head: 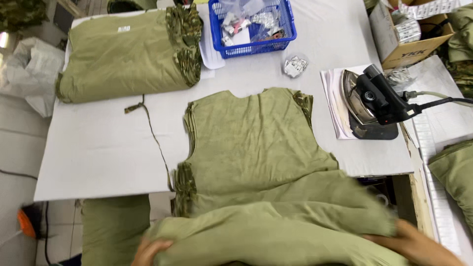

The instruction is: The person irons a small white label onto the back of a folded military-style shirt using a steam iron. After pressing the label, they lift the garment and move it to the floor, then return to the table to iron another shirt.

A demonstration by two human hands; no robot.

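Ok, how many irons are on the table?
1: the iron lies on its pad near the table's right edge, right of the olive garment. None other shows; fabric may hide more.

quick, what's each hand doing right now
Left hand: grip closed on the olive garment.
Right hand: resting on the same garment's edge; grip cannot be told.

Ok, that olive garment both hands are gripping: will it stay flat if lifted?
Probably not. The olive garment already bunches and folds where the left hand and right hand grip it, so it looks floppy. It seems light, likely draping and dragging over the table.
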